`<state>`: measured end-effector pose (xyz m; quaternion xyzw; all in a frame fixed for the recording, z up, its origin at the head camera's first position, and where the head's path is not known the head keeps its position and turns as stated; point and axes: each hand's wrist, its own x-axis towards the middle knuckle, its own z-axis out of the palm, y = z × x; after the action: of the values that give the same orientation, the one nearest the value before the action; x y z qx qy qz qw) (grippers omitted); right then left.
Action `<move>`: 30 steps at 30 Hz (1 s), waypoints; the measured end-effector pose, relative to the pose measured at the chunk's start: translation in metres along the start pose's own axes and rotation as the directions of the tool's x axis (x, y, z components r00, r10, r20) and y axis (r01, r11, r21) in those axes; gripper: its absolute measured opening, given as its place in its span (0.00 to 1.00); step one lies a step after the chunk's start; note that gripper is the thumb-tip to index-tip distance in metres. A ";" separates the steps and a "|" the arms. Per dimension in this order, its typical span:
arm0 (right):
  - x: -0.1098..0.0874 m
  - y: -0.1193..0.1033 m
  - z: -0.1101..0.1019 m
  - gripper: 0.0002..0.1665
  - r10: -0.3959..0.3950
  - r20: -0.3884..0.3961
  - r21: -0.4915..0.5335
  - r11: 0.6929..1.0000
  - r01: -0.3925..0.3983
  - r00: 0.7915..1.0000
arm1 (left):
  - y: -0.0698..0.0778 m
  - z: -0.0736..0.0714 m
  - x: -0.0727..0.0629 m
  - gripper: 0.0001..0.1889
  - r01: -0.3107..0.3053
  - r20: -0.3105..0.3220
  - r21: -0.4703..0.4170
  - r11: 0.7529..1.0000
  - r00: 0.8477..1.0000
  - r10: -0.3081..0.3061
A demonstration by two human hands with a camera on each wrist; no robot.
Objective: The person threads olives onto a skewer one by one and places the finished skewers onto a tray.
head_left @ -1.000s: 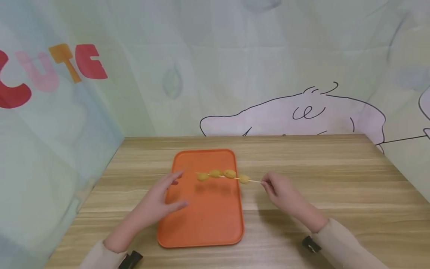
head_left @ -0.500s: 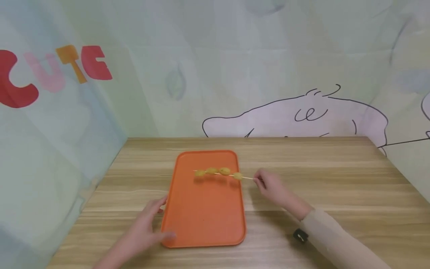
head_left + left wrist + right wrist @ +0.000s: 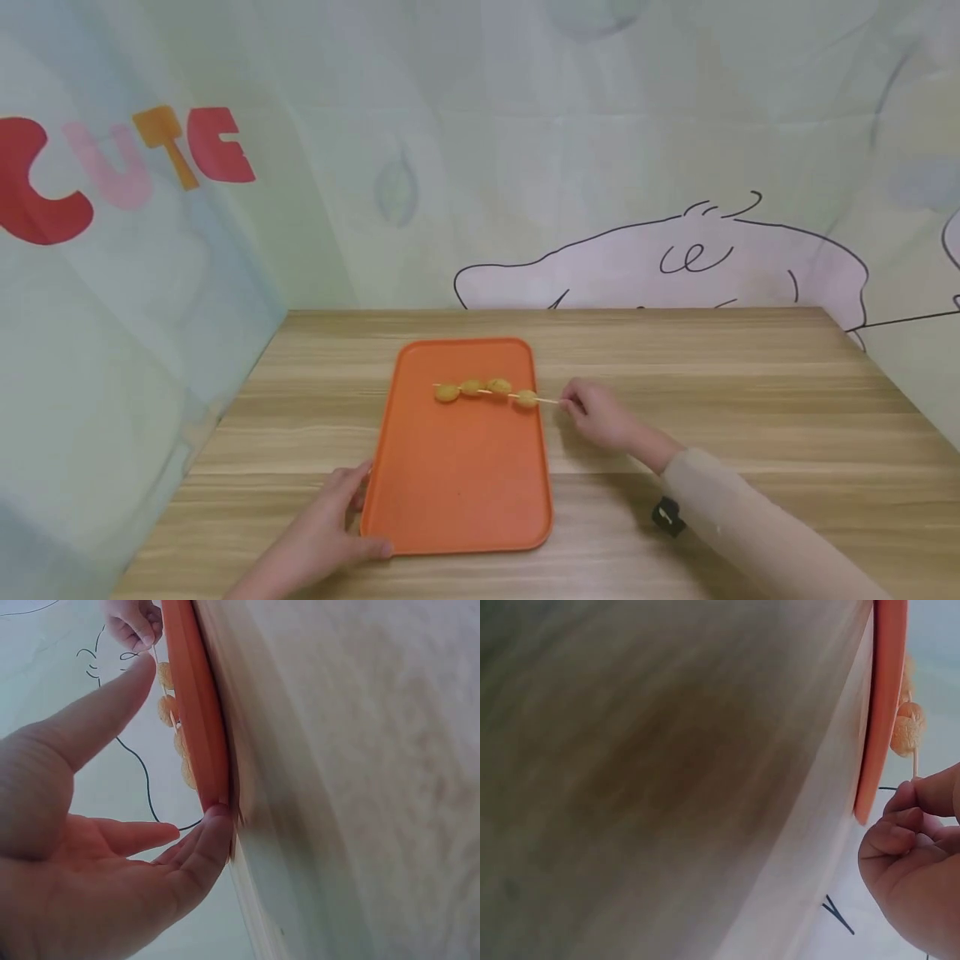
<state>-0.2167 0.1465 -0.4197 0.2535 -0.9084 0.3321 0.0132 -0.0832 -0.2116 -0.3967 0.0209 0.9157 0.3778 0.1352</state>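
An orange rectangular tray [image 3: 459, 467] lies on the wooden table. Across its far half runs a skewer [image 3: 498, 387] with several yellow, roundish pieces on a thin stick. My right hand [image 3: 603, 417] pinches the bare stick end just beyond the tray's right edge; the right wrist view shows thumb and forefinger together on the stick [image 3: 915, 762]. Whether the pieces rest fully on the tray is hard to tell. My left hand [image 3: 318, 529] is at the tray's near left corner, thumb along the near edge. In the left wrist view its fingertips [image 3: 217, 814] touch the tray's side.
The wood-grain table [image 3: 697, 375] extends on both sides of the tray. Behind it hangs a pale printed backdrop [image 3: 600, 167] with a line-drawn figure, and coloured letters on the left part. A black strap piece [image 3: 667, 517] shows below the right sleeve [image 3: 742, 508].
My left hand has moved down and toward me, from above the tray's left side to its near left corner. The right hand has brought the skewer left and lower over the tray.
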 end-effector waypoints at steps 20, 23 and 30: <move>0.005 -0.003 0.001 0.04 0.041 0.094 0.023 0.999 -0.043 0.995 | -0.004 -0.002 0.000 0.50 0.046 0.009 0.066 0.997 0.999 -0.046; 0.005 -0.004 -0.001 0.04 0.042 0.103 0.024 0.999 -0.045 0.994 | -0.003 -0.002 0.000 0.50 0.055 0.013 0.058 0.997 0.998 -0.056; 0.007 -0.005 -0.006 0.08 0.105 0.154 0.002 0.994 -0.107 0.982 | -0.003 -0.004 0.000 0.50 0.041 0.031 0.055 0.998 0.999 -0.043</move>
<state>-0.2209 0.1440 -0.4105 0.2297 -0.9172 0.3164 -0.0760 -0.0841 -0.2166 -0.3958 0.0116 0.9236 0.3494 0.1574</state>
